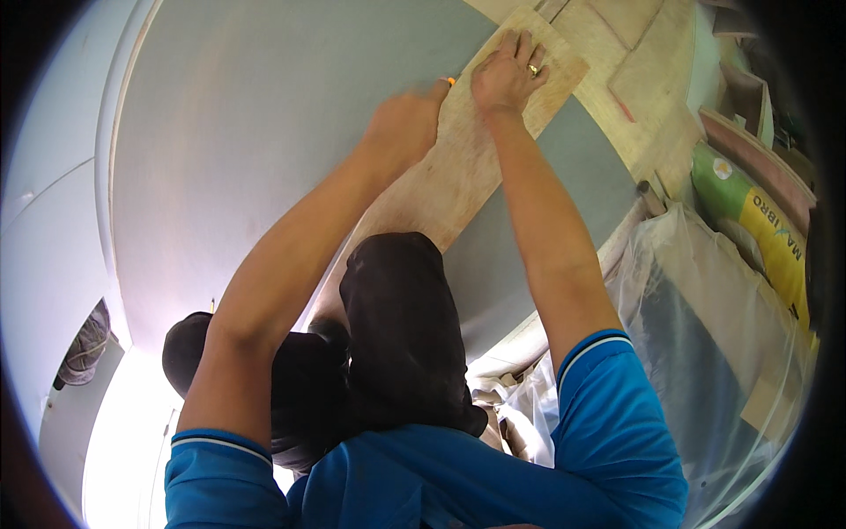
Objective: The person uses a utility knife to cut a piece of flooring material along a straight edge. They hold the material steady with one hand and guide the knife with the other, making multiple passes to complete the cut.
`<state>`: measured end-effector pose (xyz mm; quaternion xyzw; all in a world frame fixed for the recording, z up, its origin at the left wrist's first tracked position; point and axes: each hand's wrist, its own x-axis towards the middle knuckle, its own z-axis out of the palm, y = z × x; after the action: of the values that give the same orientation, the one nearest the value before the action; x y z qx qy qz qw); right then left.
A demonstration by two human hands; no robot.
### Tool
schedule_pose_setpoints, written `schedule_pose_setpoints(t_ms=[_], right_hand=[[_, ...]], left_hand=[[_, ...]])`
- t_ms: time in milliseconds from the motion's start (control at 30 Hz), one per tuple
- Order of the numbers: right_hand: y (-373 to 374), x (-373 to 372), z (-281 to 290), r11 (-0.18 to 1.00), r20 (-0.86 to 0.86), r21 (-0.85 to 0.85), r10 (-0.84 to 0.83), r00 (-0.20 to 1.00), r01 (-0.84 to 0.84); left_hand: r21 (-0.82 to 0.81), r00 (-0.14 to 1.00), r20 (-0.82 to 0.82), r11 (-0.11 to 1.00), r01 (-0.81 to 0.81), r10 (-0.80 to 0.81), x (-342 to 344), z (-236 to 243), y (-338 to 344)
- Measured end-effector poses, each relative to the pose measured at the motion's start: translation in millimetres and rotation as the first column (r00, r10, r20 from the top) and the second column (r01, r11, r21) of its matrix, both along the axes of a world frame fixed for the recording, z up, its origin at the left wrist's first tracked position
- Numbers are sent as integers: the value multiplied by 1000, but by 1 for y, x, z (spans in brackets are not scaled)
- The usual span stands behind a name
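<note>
The left hand (407, 128) had its fingers curled around one orange-tipped tool (451, 81) beside one wooden board (467, 181). The right hand (509, 81), fingers slightly spread, lay on that board, across a grey panel (264, 132).

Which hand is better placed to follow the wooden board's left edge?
Probably the left hand: it's at that edge, holding a small orange-tipped thing, while the right hand rests on the wooden board.
</note>
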<state>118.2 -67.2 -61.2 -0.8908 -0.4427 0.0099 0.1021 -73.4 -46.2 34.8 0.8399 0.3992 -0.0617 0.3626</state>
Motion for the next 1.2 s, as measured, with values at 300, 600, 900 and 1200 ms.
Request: schedule_pose_setpoints(t_ms=[300, 600, 900, 1200], right_hand=[[-5, 2, 7, 1000, -14, -7, -8, 1000, 8], [1, -3, 3, 1000, -37, 5, -5, 999, 5], [-2, -2, 15, 1000, -113, -21, -18, 993, 15], [-3, 0, 4, 999, -55, 53, 9, 998, -7]], left_hand=[[10, 997, -69, 999, -36, 36, -17, 27, -4], [-6, 995, 19, 995, -101, 101, 76, -13, 55], [-27, 995, 64, 997, -71, 72, 88, -16, 55], [82, 999, 32, 997, 15, -18, 98, -11, 53]])
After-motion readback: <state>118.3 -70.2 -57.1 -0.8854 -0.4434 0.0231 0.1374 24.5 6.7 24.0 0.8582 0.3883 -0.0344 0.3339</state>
